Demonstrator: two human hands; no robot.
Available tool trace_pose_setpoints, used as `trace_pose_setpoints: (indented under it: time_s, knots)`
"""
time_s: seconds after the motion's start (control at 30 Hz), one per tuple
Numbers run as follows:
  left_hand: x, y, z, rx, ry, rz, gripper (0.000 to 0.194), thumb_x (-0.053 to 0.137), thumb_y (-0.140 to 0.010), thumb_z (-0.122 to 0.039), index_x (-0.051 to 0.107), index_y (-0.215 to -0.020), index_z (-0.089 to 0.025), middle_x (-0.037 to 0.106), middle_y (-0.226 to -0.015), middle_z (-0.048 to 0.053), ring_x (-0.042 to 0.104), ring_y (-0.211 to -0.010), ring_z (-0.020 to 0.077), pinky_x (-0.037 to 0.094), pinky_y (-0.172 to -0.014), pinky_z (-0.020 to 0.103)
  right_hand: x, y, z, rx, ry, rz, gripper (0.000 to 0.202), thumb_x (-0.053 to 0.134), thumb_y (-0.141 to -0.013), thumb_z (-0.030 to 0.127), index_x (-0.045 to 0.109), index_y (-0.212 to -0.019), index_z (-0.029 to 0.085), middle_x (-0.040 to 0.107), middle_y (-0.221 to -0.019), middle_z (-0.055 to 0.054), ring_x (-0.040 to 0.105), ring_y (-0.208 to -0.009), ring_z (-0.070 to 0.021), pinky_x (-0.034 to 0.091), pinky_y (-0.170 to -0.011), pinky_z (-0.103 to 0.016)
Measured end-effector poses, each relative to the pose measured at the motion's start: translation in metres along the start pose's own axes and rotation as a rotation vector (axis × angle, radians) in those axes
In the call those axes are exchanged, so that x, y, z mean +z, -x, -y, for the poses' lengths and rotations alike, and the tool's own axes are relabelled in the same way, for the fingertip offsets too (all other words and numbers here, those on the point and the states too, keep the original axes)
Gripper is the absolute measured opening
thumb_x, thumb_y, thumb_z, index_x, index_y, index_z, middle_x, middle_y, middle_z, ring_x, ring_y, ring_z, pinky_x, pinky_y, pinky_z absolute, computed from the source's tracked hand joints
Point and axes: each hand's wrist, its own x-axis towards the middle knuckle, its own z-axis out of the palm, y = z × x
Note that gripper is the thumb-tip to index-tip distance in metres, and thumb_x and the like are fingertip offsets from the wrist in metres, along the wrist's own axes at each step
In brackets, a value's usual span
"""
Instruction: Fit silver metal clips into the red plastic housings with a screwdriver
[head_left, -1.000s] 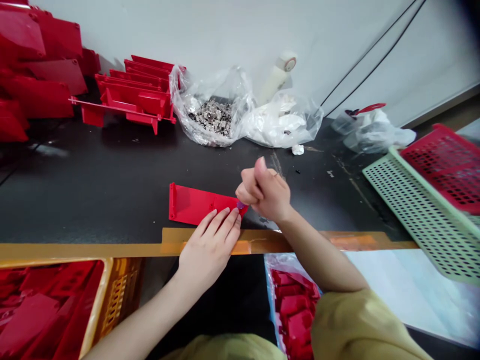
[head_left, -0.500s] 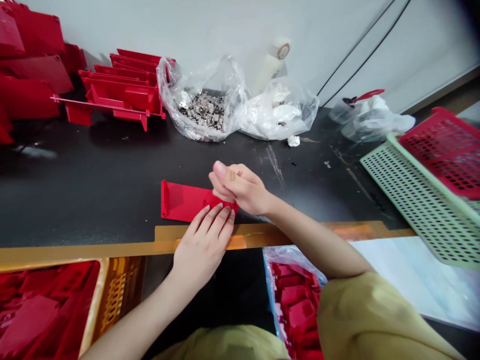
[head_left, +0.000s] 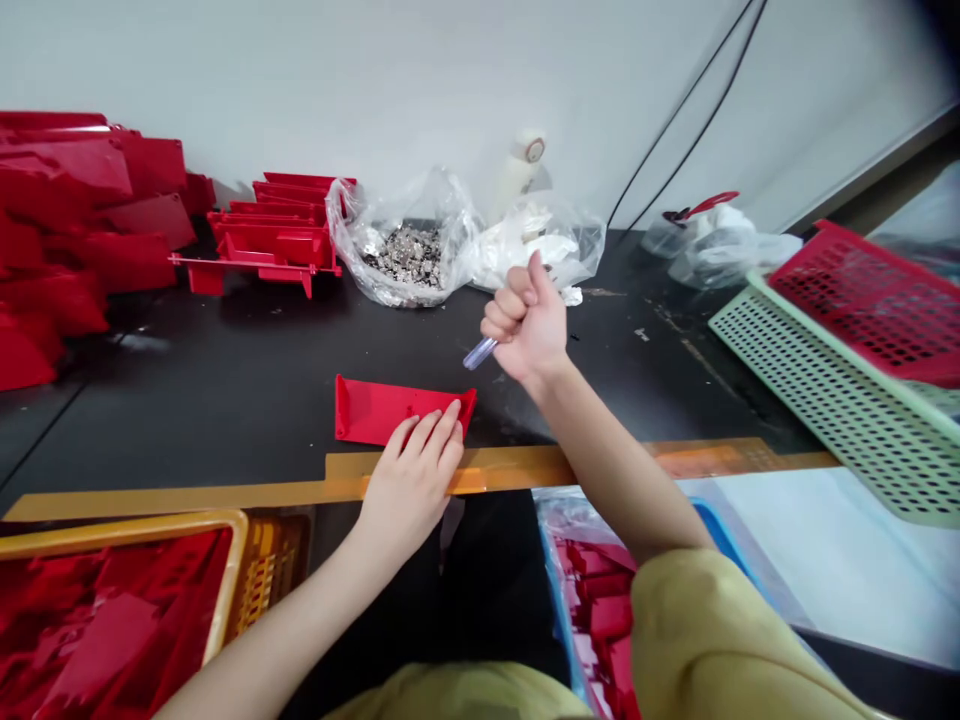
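Right hand (head_left: 527, 325) fisted on clear rod (head_left: 478, 353), raised above-right of red plate (head_left: 390, 412) | left hand (head_left: 414, 478) flat, pinning plate's near edge

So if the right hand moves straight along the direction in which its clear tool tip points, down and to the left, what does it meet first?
Probably the red plastic part flat under the left hand. The right hand holds the clear tool above its right end; depth is uncertain.
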Motion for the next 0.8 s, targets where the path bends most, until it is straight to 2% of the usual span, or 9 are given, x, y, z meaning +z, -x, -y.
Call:
trace_pose_setpoints:
  time_s: [0.07,0.2,0.37,0.5,0.6,0.7,0.73,0.77,0.8]
  knots:
    - [-0.001,-0.004,0.001,0.018,-0.006,0.011,0.043,0.052,-0.079,-0.018,0.057,-0.121,-0.01,0.048,-0.143,0.01,0.051,-0.118,0.0272,0.043,-0.101,0.041,-0.005,-0.003,0.008,-0.06,-0.043,-0.067,0.053,0.023,-0.101,0.043,0.02,-0.053,0.02,0.007,-0.046,0.008,0.003,-0.039,-0.008,0.008,-0.034,-0.02]
    - [-0.001,-0.011,0.004,0.076,0.02,0.006,0.045,0.059,-0.072,-0.02,0.058,-0.115,-0.007,0.055,-0.135,0.015,0.053,-0.116,0.0286,0.037,-0.109,0.042,-0.009,-0.005,0.006,0.011,-0.043,-0.12,0.053,0.025,-0.1,0.043,0.019,-0.053,0.02,0.008,-0.045,0.008,0.002,-0.039,-0.008,0.006,-0.034,-0.02]
    - [-0.001,0.001,0.001,0.098,0.035,-0.084,0.043,0.064,-0.079,-0.033,0.058,-0.112,-0.007,0.061,-0.127,0.015,0.058,-0.109,0.0267,0.031,-0.115,0.048,-0.012,-0.003,0.0,0.065,-0.039,-0.175,0.052,0.024,-0.1,0.04,0.021,-0.052,0.019,0.009,-0.043,0.008,0.004,-0.038,-0.0075,0.006,-0.034,-0.02]
    - [-0.016,0.032,-0.005,0.216,0.092,-0.388,0.007,0.06,-0.086,-0.018,0.063,-0.092,-0.017,0.073,-0.107,0.0,0.065,-0.093,0.0135,0.039,-0.112,0.037,-0.014,-0.004,-0.003,0.095,-0.009,-0.194,0.052,0.024,-0.1,0.04,0.023,-0.052,0.018,0.011,-0.042,0.008,0.006,-0.037,-0.0074,0.007,-0.034,-0.02]
    - [-0.048,0.065,-0.005,0.226,0.165,-0.564,0.006,0.059,-0.086,-0.014,0.063,-0.088,-0.018,0.076,-0.092,-0.002,0.068,-0.09,0.0102,0.049,-0.101,0.029,-0.014,-0.004,-0.005,0.112,0.011,-0.206,0.052,0.024,-0.1,0.038,0.025,-0.052,0.018,0.011,-0.042,0.007,0.007,-0.037,-0.0076,0.008,-0.034,-0.02]
    - [-0.088,0.109,0.009,0.024,0.175,-0.582,0.009,0.054,-0.091,-0.018,0.062,-0.087,-0.022,0.073,-0.077,-0.004,0.069,-0.082,0.0103,0.056,-0.087,0.028,-0.014,-0.004,-0.006,0.097,0.032,-0.234,0.051,0.024,-0.099,0.039,0.024,-0.053,0.018,0.01,-0.043,0.007,0.006,-0.038,-0.0079,0.008,-0.034,-0.021]
    - [-0.099,0.125,0.017,-0.088,0.149,-0.596,0.01,0.056,-0.091,-0.029,0.06,-0.083,-0.024,0.071,-0.074,-0.005,0.068,-0.074,0.0104,0.057,-0.082,0.029,-0.014,-0.004,-0.006,0.091,0.034,-0.245,0.051,0.023,-0.099,0.039,0.024,-0.053,0.019,0.01,-0.043,0.007,0.006,-0.038,-0.0081,0.008,-0.034,-0.021]
    - [-0.108,0.143,0.026,-0.285,0.112,-0.667,0.019,0.06,-0.087,-0.041,0.058,-0.078,-0.025,0.069,-0.072,-0.006,0.066,-0.068,0.0112,0.058,-0.076,0.03,-0.014,-0.005,-0.006,0.085,0.034,-0.255,0.051,0.023,-0.099,0.039,0.024,-0.053,0.019,0.01,-0.043,0.007,0.006,-0.038,-0.0081,0.008,-0.034,-0.021]
    - [-0.114,0.16,0.038,-0.611,0.051,-0.768,0.031,0.061,-0.081,-0.054,0.056,-0.074,-0.024,0.067,-0.072,-0.005,0.066,-0.07,0.0129,0.057,-0.073,0.03,-0.015,-0.005,-0.006,0.081,0.033,-0.262,0.051,0.023,-0.099,0.039,0.025,-0.052,0.019,0.01,-0.043,0.007,0.006,-0.038,-0.0081,0.008,-0.034,-0.021]
